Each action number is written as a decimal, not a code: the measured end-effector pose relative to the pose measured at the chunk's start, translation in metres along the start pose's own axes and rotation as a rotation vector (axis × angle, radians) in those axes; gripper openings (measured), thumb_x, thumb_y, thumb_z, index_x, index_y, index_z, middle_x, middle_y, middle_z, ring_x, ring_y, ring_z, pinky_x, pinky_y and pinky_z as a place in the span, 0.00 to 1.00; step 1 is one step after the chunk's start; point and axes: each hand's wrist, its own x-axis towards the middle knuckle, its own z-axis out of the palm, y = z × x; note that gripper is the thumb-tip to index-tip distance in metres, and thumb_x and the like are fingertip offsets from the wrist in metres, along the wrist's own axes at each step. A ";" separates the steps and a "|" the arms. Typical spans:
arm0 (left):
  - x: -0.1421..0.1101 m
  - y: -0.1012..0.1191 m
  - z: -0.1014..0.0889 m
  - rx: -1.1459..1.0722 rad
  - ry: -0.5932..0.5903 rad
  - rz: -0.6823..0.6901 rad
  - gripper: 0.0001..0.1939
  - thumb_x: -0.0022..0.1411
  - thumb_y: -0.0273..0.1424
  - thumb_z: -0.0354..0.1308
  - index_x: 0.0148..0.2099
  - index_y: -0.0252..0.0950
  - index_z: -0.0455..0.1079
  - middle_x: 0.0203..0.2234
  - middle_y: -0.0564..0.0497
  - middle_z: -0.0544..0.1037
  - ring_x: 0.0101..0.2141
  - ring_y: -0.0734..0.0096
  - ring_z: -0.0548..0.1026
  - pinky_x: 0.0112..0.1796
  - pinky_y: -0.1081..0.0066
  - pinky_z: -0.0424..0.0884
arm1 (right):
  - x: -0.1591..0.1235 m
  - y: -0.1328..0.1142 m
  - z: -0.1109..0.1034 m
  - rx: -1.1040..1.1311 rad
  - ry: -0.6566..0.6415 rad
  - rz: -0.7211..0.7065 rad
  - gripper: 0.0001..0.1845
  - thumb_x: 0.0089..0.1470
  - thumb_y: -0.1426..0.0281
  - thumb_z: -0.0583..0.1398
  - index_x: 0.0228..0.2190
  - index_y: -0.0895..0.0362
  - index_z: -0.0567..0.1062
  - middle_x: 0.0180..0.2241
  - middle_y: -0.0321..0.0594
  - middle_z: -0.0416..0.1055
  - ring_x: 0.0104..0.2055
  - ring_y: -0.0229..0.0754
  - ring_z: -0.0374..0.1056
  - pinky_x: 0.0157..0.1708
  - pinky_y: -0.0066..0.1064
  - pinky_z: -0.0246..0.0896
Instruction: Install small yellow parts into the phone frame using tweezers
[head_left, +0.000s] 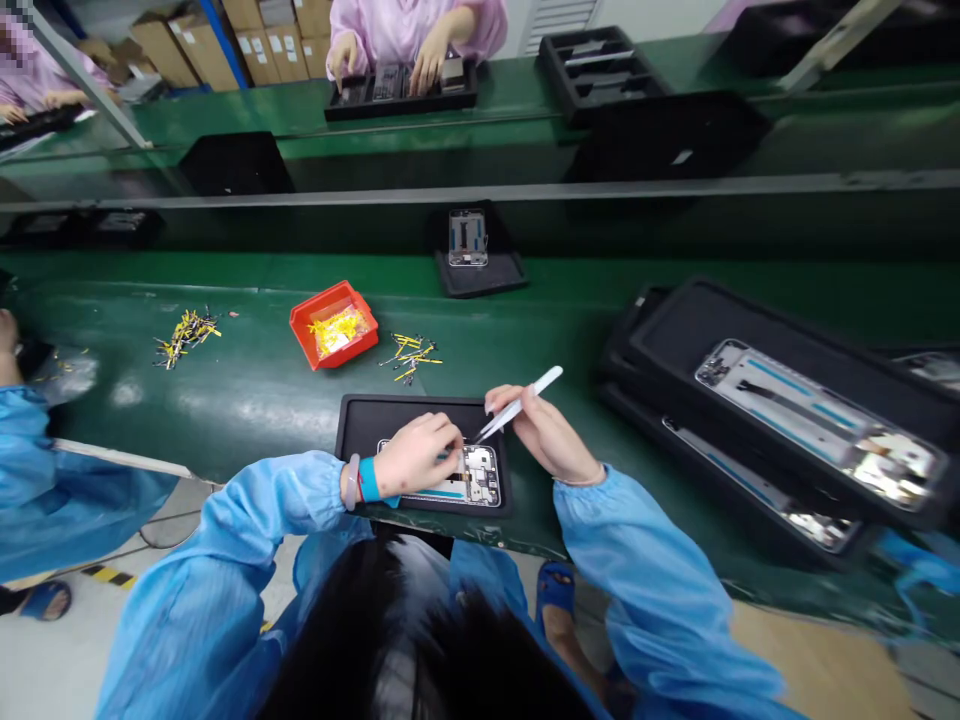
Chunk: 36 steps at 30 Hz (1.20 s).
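Note:
A phone frame [480, 475] with a circuit board at its right end lies in a black tray [360, 415] at the bench's front edge. My right hand [544, 430] grips white tweezers [525, 402], their dark tips down at the frame's upper edge. Over the middle of the frame rests my left hand [424, 455], its fingers curled together close to the tweezer tips. Whatever the left fingers hold, if anything, is hidden by the hand, as is part of the frame.
Beyond the tray stand a red bin [337, 325] of yellow strips and a loose strip pile [411, 355]. Another strip pile [186, 335] lies left. Stacked trays with a phone frame [817, 420] fill the right. A co-worker's hands [431, 60] work across the bench.

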 end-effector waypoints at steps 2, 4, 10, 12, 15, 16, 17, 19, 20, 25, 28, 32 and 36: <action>0.004 -0.005 0.003 -0.003 0.026 -0.031 0.04 0.59 0.22 0.52 0.34 0.35 0.65 0.31 0.50 0.71 0.33 0.66 0.70 0.38 0.69 0.68 | -0.004 0.007 0.001 0.005 -0.020 0.006 0.26 0.58 0.45 0.52 0.26 0.52 0.70 0.28 0.38 0.66 0.24 0.40 0.63 0.25 0.35 0.65; 0.005 -0.008 0.004 -0.012 0.042 -0.049 0.04 0.58 0.22 0.53 0.34 0.35 0.65 0.30 0.50 0.71 0.33 0.67 0.70 0.38 0.69 0.68 | -0.009 0.012 0.001 0.006 -0.038 0.004 0.23 0.57 0.46 0.56 0.26 0.53 0.69 0.29 0.37 0.67 0.23 0.39 0.64 0.26 0.34 0.67; 0.002 -0.007 0.004 -0.042 0.063 -0.076 0.04 0.57 0.22 0.55 0.33 0.36 0.65 0.28 0.52 0.70 0.31 0.69 0.71 0.37 0.71 0.69 | -0.022 0.023 0.000 -0.040 -0.032 0.008 0.19 0.50 0.53 0.66 0.35 0.52 0.69 0.32 0.38 0.70 0.35 0.44 0.72 0.36 0.37 0.72; 0.002 -0.007 0.004 -0.050 0.065 -0.080 0.05 0.56 0.22 0.55 0.32 0.37 0.65 0.28 0.53 0.70 0.31 0.69 0.71 0.37 0.71 0.69 | -0.025 0.025 0.001 -0.091 0.010 -0.009 0.20 0.51 0.53 0.65 0.37 0.51 0.68 0.32 0.38 0.71 0.37 0.46 0.74 0.39 0.39 0.72; 0.002 -0.006 0.004 -0.061 0.067 -0.085 0.05 0.55 0.22 0.56 0.31 0.37 0.65 0.27 0.53 0.70 0.29 0.70 0.70 0.35 0.72 0.69 | -0.028 0.026 0.002 -0.174 0.055 -0.065 0.19 0.52 0.52 0.64 0.36 0.51 0.67 0.31 0.37 0.71 0.36 0.46 0.74 0.39 0.40 0.72; 0.002 -0.006 0.004 -0.064 0.069 -0.087 0.05 0.55 0.21 0.56 0.31 0.36 0.65 0.27 0.53 0.69 0.29 0.70 0.70 0.34 0.73 0.69 | -0.028 0.026 0.002 -0.192 0.052 -0.080 0.18 0.53 0.53 0.64 0.36 0.51 0.66 0.31 0.37 0.71 0.35 0.46 0.74 0.38 0.39 0.72; 0.002 -0.006 0.004 -0.066 0.072 -0.091 0.06 0.55 0.21 0.56 0.31 0.36 0.65 0.27 0.53 0.69 0.29 0.71 0.70 0.34 0.73 0.69 | -0.029 0.025 0.002 -0.206 0.047 -0.092 0.17 0.54 0.53 0.63 0.35 0.51 0.66 0.30 0.37 0.72 0.34 0.46 0.74 0.37 0.39 0.72; 0.002 -0.005 0.003 -0.070 0.078 -0.101 0.06 0.55 0.21 0.56 0.31 0.36 0.64 0.27 0.54 0.69 0.28 0.71 0.70 0.33 0.74 0.69 | -0.029 0.024 0.003 -0.222 0.040 -0.103 0.17 0.54 0.54 0.63 0.35 0.51 0.66 0.30 0.37 0.72 0.34 0.45 0.74 0.36 0.39 0.72; 0.001 -0.005 0.003 -0.070 0.080 -0.106 0.06 0.55 0.21 0.56 0.31 0.36 0.64 0.27 0.54 0.69 0.28 0.72 0.70 0.32 0.74 0.68 | -0.029 0.024 0.003 -0.225 0.043 -0.104 0.17 0.54 0.54 0.63 0.35 0.51 0.66 0.30 0.38 0.72 0.33 0.45 0.74 0.36 0.39 0.72; 0.001 -0.004 0.003 -0.068 0.077 -0.127 0.06 0.55 0.21 0.55 0.31 0.37 0.64 0.27 0.54 0.69 0.27 0.73 0.70 0.32 0.75 0.68 | -0.029 0.022 0.005 -0.211 0.064 -0.086 0.18 0.54 0.53 0.63 0.35 0.51 0.65 0.30 0.37 0.71 0.34 0.45 0.75 0.36 0.38 0.73; 0.001 -0.004 0.003 -0.061 0.069 -0.137 0.05 0.55 0.22 0.55 0.31 0.37 0.64 0.27 0.55 0.69 0.27 0.73 0.70 0.32 0.75 0.69 | -0.029 0.021 0.006 -0.205 0.067 -0.087 0.18 0.54 0.53 0.63 0.34 0.52 0.65 0.29 0.36 0.70 0.33 0.45 0.76 0.35 0.37 0.73; 0.002 -0.004 0.003 -0.050 0.056 -0.137 0.04 0.57 0.23 0.54 0.31 0.37 0.64 0.28 0.54 0.69 0.29 0.72 0.71 0.33 0.74 0.69 | -0.029 0.019 0.007 -0.203 0.065 -0.093 0.18 0.54 0.54 0.63 0.33 0.52 0.65 0.28 0.36 0.71 0.33 0.44 0.76 0.34 0.36 0.73; 0.002 -0.004 0.002 -0.040 0.042 -0.132 0.04 0.57 0.23 0.54 0.31 0.37 0.64 0.28 0.53 0.69 0.30 0.71 0.71 0.34 0.73 0.70 | -0.030 0.018 0.008 -0.205 0.064 -0.089 0.17 0.54 0.54 0.63 0.32 0.52 0.66 0.28 0.37 0.72 0.32 0.45 0.75 0.33 0.37 0.73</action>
